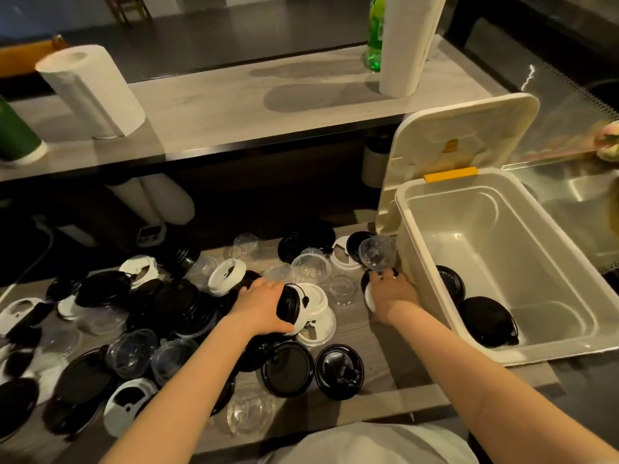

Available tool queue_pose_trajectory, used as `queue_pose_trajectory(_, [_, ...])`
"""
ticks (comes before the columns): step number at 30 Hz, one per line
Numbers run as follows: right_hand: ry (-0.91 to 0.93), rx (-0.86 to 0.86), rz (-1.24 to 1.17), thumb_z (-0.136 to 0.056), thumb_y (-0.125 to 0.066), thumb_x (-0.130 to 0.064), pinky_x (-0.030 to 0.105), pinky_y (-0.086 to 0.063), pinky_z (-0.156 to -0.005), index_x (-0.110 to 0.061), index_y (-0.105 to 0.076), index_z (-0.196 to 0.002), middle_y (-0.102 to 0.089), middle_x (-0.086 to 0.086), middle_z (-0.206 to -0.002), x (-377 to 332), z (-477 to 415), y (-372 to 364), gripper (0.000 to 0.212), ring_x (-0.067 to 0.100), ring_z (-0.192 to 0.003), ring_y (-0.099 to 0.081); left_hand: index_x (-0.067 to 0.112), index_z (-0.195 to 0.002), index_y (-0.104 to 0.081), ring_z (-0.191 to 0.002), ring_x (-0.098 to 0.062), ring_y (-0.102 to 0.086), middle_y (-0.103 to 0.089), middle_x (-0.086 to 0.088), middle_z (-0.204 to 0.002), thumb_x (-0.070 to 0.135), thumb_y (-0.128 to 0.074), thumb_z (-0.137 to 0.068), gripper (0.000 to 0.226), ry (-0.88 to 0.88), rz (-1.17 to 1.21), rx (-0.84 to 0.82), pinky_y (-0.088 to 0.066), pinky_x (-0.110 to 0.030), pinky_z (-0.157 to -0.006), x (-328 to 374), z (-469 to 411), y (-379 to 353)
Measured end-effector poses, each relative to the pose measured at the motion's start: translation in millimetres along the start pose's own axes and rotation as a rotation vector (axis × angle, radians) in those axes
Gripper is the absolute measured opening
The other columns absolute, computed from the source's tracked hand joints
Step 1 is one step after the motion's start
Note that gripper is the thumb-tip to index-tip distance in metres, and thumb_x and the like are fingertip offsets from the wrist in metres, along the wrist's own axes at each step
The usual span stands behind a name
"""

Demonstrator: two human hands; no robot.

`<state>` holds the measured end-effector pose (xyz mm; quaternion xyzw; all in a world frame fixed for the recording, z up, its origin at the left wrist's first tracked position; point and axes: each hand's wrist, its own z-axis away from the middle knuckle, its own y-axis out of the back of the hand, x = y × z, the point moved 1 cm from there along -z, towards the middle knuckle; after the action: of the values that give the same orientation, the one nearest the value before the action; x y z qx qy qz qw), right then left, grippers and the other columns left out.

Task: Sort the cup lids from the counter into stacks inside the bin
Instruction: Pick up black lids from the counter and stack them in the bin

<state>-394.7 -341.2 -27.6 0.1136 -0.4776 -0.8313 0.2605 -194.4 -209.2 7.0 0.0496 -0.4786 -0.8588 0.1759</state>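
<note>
Several black, white and clear cup lids point(174, 306) lie scattered over the wooden counter. My left hand point(259, 308) grips a black lid point(288, 305) tilted on edge, right beside a white lid point(313, 304). My right hand point(390, 293) curls around a white lid point(369, 298) close to the bin's left wall, with a black lid under its fingertips. The white bin point(495, 358) stands at the right with its hinged lid point(462, 142) raised. Inside the bin, black lids point(485, 321) lie at the near left corner.
Two black lids point(339, 371) lie near the front edge between my arms. A raised shelf point(234, 108) behind holds two paper towel rolls point(90, 88), a green bottle point(376, 35) and a green can point(15, 132). A steel sink area point(576, 195) lies right of the bin.
</note>
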Motion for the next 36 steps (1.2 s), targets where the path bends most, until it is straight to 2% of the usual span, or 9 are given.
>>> queue_pose_trajectory(4, [0.033,0.102,-0.086,-0.073,-0.074,-0.044,0.040,-0.042,-0.096,-0.017,-0.024,-0.140,-0.025,0.010,-0.145,-5,10,19,0.088,0.035,-0.131,-0.029,0.019,-0.134,-0.035,-0.128,-0.021,-0.035,-0.042,0.000,-0.136,0.052,-0.070,-0.068,0.081,0.007,0.078,0.114,-0.035,-0.038,-0.104,-2,7,10])
queue_pose_trajectory(7, [0.093,0.153,-0.279,-0.071,-0.075,-0.044,0.042,-0.045,-0.095,-0.018,-0.028,-0.135,-0.023,0.011,-0.143,-9,16,34,0.085,0.037,-0.126,-0.033,0.014,-0.130,-0.034,-0.124,-0.020,-0.037,-0.039,-0.001,-0.134,0.048,-0.071,-0.068,0.079,-0.002,0.168,0.209,-0.038,-0.035,-0.100,-4,15,26])
queue_pose_trajectory(10, [0.204,0.287,-0.426,-0.072,-0.072,-0.047,0.041,-0.043,-0.096,-0.021,-0.028,-0.141,-0.028,0.010,-0.138,-11,23,51,0.086,0.034,-0.125,-0.036,0.013,-0.130,-0.033,-0.117,-0.019,-0.042,-0.044,-0.005,-0.130,0.045,-0.073,-0.069,0.080,-0.020,0.245,0.307,-0.040,-0.029,-0.091,1,22,47])
queue_pose_trajectory(15, [0.363,0.504,-0.689,-0.073,-0.075,-0.043,0.030,-0.036,-0.104,-0.021,-0.024,-0.147,-0.031,0.002,-0.143,8,47,89,0.092,0.019,-0.129,-0.036,0.014,-0.143,-0.022,-0.130,-0.024,-0.033,-0.028,-0.005,-0.143,0.047,-0.072,-0.072,0.092,-0.071,0.330,0.468,-0.034,-0.034,-0.102,27,25,75])
queue_pose_trajectory(20, [0.322,0.700,-0.800,-0.072,-0.078,-0.038,0.019,-0.029,-0.097,-0.016,-0.033,-0.142,-0.037,0.000,-0.139,60,64,114,0.086,0.012,-0.127,-0.037,0.016,-0.146,-0.019,-0.133,-0.022,-0.029,-0.023,-0.003,-0.146,0.051,-0.069,-0.074,0.094,-0.146,0.355,0.580,-0.032,-0.034,-0.105,74,16,96])
queue_pose_trajectory(26, [0.149,0.616,-0.679,-0.074,-0.078,-0.036,0.023,-0.031,-0.096,-0.015,-0.034,-0.143,-0.035,0.004,-0.139,135,50,107,0.084,0.019,-0.129,-0.037,0.016,-0.149,-0.013,-0.137,-0.023,-0.024,-0.018,-0.002,-0.150,0.050,-0.066,-0.078,0.096,-0.257,0.353,0.575,-0.028,-0.034,-0.109,138,-5,109])
queue_pose_trajectory(28, [0.133,0.499,-0.682,-0.074,-0.078,-0.036,0.022,-0.032,-0.095,-0.019,-0.032,-0.143,-0.034,0.002,-0.142,155,46,98,0.085,0.019,-0.129,-0.037,0.018,-0.149,-0.010,-0.137,-0.023,-0.022,-0.018,-0.001,-0.151,0.051,-0.066,-0.078,0.096,-0.268,0.343,0.544,-0.027,-0.036,-0.110,156,-11,110])
queue_pose_trajectory(32, [0.117,0.347,-0.490,-0.072,-0.077,-0.045,0.031,-0.034,-0.104,-0.020,-0.027,-0.146,-0.030,0.003,-0.150,177,36,83,0.093,0.024,-0.133,-0.036,0.018,-0.149,-0.013,-0.136,-0.023,-0.026,-0.023,0.000,-0.150,0.050,-0.067,-0.076,0.096,-0.280,0.341,0.514,-0.030,-0.039,-0.109,181,-21,108])
queue_pose_trajectory(36, [0.107,0.326,-0.482,-0.072,-0.076,-0.045,0.033,-0.041,-0.092,-0.017,-0.034,-0.135,-0.043,0.004,-0.137,189,28,75,0.080,0.023,-0.120,-0.045,0.018,-0.147,-0.018,-0.134,-0.022,-0.028,-0.026,0.001,-0.148,0.048,-0.068,-0.076,0.092,-0.280,0.322,0.511,-0.031,-0.038,-0.109,197,-28,104])
